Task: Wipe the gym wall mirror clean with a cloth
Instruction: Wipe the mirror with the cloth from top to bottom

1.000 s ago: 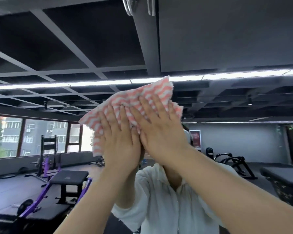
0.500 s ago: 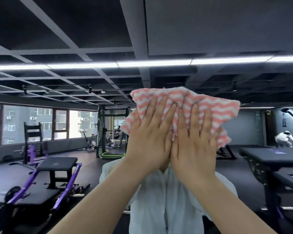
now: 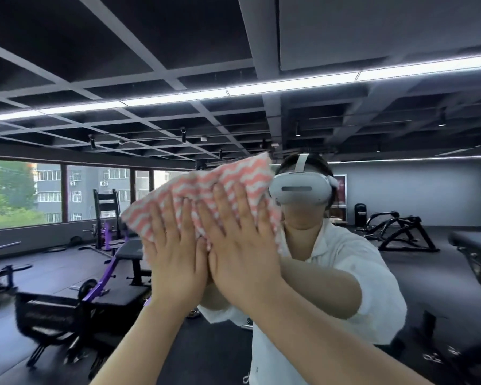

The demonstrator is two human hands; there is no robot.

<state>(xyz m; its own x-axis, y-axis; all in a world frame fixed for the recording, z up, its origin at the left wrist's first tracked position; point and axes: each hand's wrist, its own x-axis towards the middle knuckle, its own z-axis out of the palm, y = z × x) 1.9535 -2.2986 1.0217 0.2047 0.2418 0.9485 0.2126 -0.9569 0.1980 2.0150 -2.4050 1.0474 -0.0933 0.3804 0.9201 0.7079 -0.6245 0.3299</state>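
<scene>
Pink-and-white zigzag cloth (image 3: 206, 195), pressed flat on the wall mirror (image 3: 372, 107) at head height. No readable writing anywhere. Bare glass open above and to both sides. Left hand (image 3: 175, 254) and right hand (image 3: 242, 245) side by side, fingers straight and spread, palms pushing the cloth.

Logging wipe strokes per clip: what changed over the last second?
Both hands, left and right, swept the cloth right across the mirror, then back left. Nothing was grasped or released; flat palms stay pressed on the cloth side by side.
</scene>
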